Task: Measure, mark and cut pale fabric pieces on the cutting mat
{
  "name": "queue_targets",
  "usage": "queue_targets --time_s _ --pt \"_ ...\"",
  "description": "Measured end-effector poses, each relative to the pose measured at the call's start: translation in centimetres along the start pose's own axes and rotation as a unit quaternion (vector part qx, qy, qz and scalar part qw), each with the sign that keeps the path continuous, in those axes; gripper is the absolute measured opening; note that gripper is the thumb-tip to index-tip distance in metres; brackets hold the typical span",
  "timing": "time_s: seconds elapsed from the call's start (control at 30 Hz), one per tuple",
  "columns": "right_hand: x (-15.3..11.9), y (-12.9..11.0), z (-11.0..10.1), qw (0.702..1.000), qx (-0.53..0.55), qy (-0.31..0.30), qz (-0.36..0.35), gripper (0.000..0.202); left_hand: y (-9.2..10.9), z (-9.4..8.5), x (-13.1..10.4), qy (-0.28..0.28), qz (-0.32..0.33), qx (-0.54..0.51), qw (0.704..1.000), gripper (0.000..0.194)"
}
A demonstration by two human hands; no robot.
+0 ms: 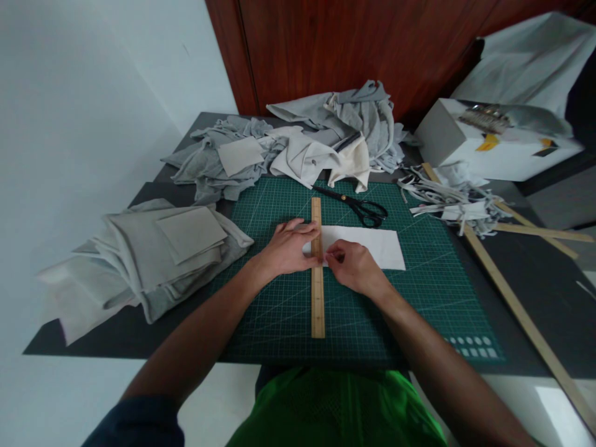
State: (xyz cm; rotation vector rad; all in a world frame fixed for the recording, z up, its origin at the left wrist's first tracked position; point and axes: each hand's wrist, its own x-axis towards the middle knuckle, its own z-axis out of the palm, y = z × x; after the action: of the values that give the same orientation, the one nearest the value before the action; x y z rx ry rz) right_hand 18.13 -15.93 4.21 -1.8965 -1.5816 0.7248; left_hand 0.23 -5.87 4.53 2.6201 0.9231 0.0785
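A wooden ruler [317, 298] lies upright in view across a white strip of fabric [372, 245] on the green cutting mat [279, 310]. My left hand [293, 248] rests with fingers spread, its fingertips and thumb pressing the ruler down onto the strip. Just right of the ruler, my right hand [352, 264] is closed in a pinch over the strip, close to the ruler's edge. What its fingertips hold, if anything, is too small to make out. Black scissors [361, 205] lie beyond the strip, with their handles to the right.
Folded grey fabric [139, 248] with a pale card [192, 233] on top is at the left. Crumpled grey cloth [363, 118] lies along the back. On the right are fabric scraps [459, 198], wooden sticks [512, 298] and a white box [465, 139].
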Motion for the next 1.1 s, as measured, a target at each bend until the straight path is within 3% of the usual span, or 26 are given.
queue_targets --time_s 0.1,0.3,0.7,0.83,1.1 --pt "0.3 0.3 -0.3 1.0 0.004 0.004 0.005 0.009 0.0 0.1 0.0 0.004 0.001 0.001 1.0 0.066" --pt "3.5 1.0 -0.5 0.995 0.005 0.1 0.01 0.009 0.1 -0.2 0.0 -0.01 -0.004 0.001 1.0 0.068" --pt "6.0 -0.1 0.8 0.993 -0.045 0.113 -0.009 0.01 0.2 -0.3 -0.1 -0.01 0.006 -0.004 1.0 0.071" --pt "4.9 -0.2 0.7 0.995 -0.039 0.095 0.005 0.007 0.2 -0.3 -0.1 -0.006 0.004 -0.005 1.0 0.071" --pt "-0.2 -0.1 0.6 1.0 0.012 0.018 0.006 0.007 0.2 -0.2 0.0 -0.009 -0.003 0.0 1.0 0.069"
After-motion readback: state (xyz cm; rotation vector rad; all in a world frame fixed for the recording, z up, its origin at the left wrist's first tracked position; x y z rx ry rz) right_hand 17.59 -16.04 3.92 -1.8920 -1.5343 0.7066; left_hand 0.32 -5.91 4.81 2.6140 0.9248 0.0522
